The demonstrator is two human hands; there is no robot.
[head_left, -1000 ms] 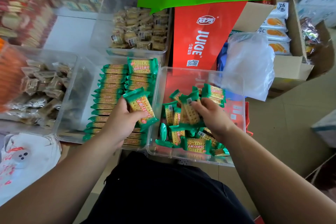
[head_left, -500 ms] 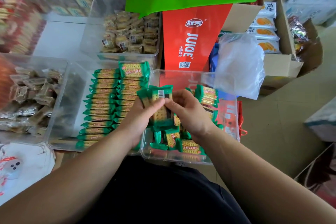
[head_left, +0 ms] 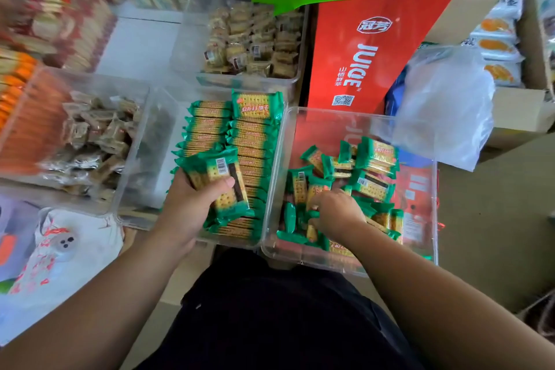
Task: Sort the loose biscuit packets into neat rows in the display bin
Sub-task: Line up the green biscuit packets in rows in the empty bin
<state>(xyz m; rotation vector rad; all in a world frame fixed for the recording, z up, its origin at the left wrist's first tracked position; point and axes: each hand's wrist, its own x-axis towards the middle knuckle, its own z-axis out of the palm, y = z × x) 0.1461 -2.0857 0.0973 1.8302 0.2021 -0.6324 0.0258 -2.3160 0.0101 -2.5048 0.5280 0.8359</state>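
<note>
Two clear plastic bins stand side by side. The left display bin (head_left: pixel 141 141) holds two neat rows of green biscuit packets (head_left: pixel 249 141) standing on edge. My left hand (head_left: pixel 186 210) grips a small stack of green packets (head_left: pixel 219 180), barcode side up, above the near end of those rows. The right bin (head_left: pixel 426 198) holds a jumble of loose green packets (head_left: pixel 372 177). My right hand (head_left: pixel 336 213) reaches down into that jumble, its fingers curled among the packets; what they hold is hidden.
Clear bins of brown-wrapped sweets (head_left: pixel 90 141) and other snacks (head_left: pixel 252 42) stand to the left and behind. A red juice carton (head_left: pixel 366 54), a clear plastic bag (head_left: pixel 441 105) and a cardboard box (head_left: pixel 522 117) sit at the back right. A white bag (head_left: pixel 69 246) lies near left.
Both hands met over the right bin and the packet passed to my left hand. My left hand has carried the stack left over the rows; my right hand dropped back into the loose packets.
</note>
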